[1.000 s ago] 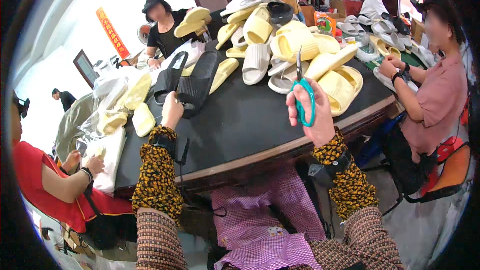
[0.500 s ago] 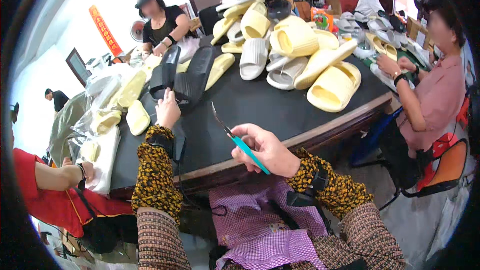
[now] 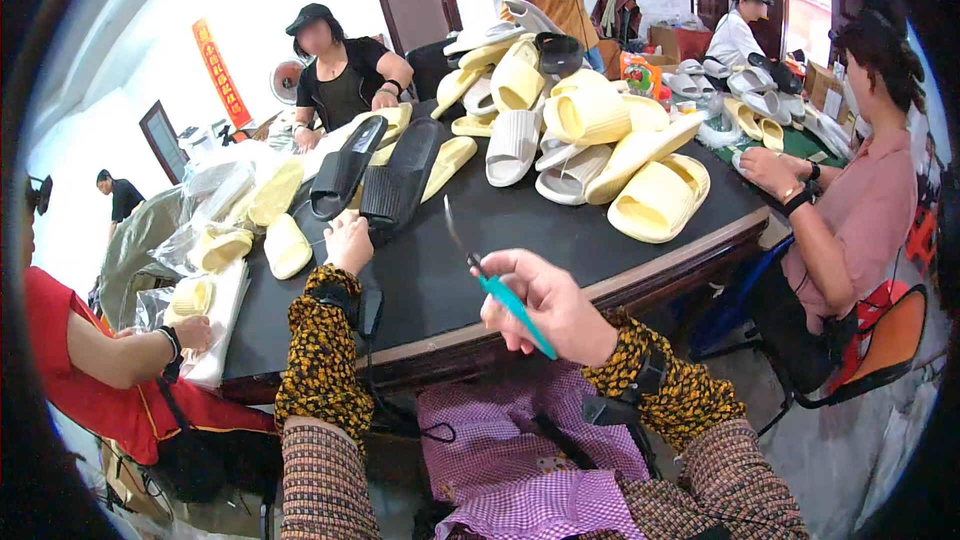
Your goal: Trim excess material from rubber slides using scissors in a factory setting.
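My right hand [image 3: 550, 310] grips a tool with a teal handle [image 3: 520, 316] and a slim, curved metal blade that points up and away over the table edge. Ahead and to the left, my left hand [image 3: 348, 244] is closed at the near ends of two black slide slippers [image 3: 398, 180]. Its fingertips are bent, and what they hold, if anything, does not show. A pale yellow slipper [image 3: 288, 246] lies on the table just left of that hand.
Yellow and grey slippers [image 3: 655, 198] are heaped at the table's far middle. Plastic-bagged slippers [image 3: 215, 245] lie at left. A person in red [image 3: 100, 350] works close on the left, one in pink [image 3: 850, 210] sits at right, and one in black [image 3: 345, 80] is across.
My left hand has drawn slightly toward me and right, its fingers now more curled. The right hand still holds the teal-handled tool. The person across has moved their hands apart.
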### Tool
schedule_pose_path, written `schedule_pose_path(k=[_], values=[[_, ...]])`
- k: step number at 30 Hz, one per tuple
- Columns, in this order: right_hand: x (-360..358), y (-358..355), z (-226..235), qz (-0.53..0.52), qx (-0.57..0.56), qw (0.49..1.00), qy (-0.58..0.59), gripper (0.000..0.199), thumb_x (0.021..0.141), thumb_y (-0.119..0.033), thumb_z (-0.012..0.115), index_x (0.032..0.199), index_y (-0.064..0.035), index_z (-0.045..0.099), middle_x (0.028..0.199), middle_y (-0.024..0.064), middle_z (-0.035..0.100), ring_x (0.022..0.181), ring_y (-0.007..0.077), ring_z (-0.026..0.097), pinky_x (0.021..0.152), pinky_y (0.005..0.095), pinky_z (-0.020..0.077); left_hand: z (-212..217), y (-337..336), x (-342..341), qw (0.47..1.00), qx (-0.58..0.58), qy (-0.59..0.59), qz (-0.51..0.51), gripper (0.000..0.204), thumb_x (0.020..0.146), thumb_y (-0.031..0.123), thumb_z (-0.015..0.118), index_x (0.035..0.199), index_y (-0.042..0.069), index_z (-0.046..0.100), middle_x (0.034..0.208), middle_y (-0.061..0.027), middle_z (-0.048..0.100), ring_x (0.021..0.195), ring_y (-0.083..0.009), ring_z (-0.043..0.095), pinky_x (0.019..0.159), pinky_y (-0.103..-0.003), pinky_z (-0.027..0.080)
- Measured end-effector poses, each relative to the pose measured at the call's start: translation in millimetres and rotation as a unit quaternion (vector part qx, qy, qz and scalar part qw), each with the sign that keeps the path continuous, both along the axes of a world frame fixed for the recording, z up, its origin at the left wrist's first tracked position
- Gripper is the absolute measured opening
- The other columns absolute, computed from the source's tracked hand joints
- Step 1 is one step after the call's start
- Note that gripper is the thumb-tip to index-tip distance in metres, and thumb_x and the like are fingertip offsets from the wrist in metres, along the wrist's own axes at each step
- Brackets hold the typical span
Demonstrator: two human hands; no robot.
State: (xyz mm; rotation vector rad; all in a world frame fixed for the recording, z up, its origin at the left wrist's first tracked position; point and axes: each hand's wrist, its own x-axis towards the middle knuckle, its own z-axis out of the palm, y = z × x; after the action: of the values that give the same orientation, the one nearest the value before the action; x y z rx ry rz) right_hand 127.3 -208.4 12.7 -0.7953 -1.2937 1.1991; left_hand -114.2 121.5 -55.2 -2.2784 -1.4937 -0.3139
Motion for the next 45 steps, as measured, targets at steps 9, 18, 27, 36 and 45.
schedule_pose_path(k=[9, 18, 27, 36, 45], values=[[6.3, -9.1, -18.5, 0.003, 0.015, 1.0, -0.02, 0.045, 0.088, -0.015, 0.066, 0.125, -0.0034, 0.043, 0.079, 0.0016, 0.058, 0.056, 0.006, 0.053, 0.048, 0.0195, 0.0427, 21.7, -49.6, 24.7, 0.943, -0.147, -0.263, -0.139, 0.034, 0.081, 0.03, 0.067, 0.089, -0.003, 0.067, 0.076, -0.0147, 0.067, 0.075, -0.0278, 0.067, 0.062, -0.035, 0.049], [-2.7, -52.7, -72.2, 0.005, -0.091, 0.987, 0.135, 0.04, 0.091, -0.018, 0.062, 0.124, -0.0037, 0.045, 0.077, 0.0055, 0.06, 0.051, 0.0086, 0.054, 0.043, 0.0207, 0.0422, 30.0, -259.9, 38.3, 0.791, -0.319, -0.441, -0.278, 0.017, 0.084, 0.01, 0.067, 0.093, -0.003, 0.062, 0.073, 0.0021, 0.054, 0.067, -0.0047, 0.047, 0.06, -0.022, 0.041], [-21.6, -69.2, -108.5, 0.132, -0.124, 0.967, 0.182, 0.042, 0.092, -0.014, 0.058, 0.128, -0.0008, 0.04, 0.088, 0.0083, 0.059, 0.064, 0.0124, 0.057, 0.054, 0.025, 0.0474, 11.9, -312.1, 17.4, 0.726, -0.232, -0.589, -0.269, 0.008, 0.094, 0.003, 0.053, 0.091, -0.004, 0.057, 0.082, -0.0024, 0.053, 0.075, -0.009, 0.051, 0.069, -0.021, 0.042], [-42.7, -60.2, -112.1, 0.206, -0.197, 0.947, 0.146, 0.044, 0.092, -0.021, 0.06, 0.125, 0.0004, 0.041, 0.093, 0.0121, 0.061, 0.073, 0.0138, 0.061, 0.06, 0.0261, 0.0508, -4.0, -321.3, 13.7, 0.648, -0.206, -0.677, -0.281, 0.012, 0.094, 0.005, 0.05, 0.089, -0.003, 0.056, 0.088, -0.0076, 0.057, 0.078, -0.0145, 0.054, 0.076, -0.028, 0.045], [-49.6, -49.4, -101.9, 0.189, -0.202, 0.947, 0.161, 0.037, 0.091, -0.024, 0.062, 0.116, -0.0015, 0.047, 0.085, 0.01, 0.062, 0.064, 0.012, 0.06, 0.051, 0.0248, 0.0487, -8.8, -322.2, 12.2, 0.675, -0.183, -0.659, -0.278, 0.012, 0.093, 0.003, 0.048, 0.086, -0.002, 0.056, 0.086, -0.008, 0.055, 0.081, -0.0148, 0.054, 0.088, -0.032, 0.044]])
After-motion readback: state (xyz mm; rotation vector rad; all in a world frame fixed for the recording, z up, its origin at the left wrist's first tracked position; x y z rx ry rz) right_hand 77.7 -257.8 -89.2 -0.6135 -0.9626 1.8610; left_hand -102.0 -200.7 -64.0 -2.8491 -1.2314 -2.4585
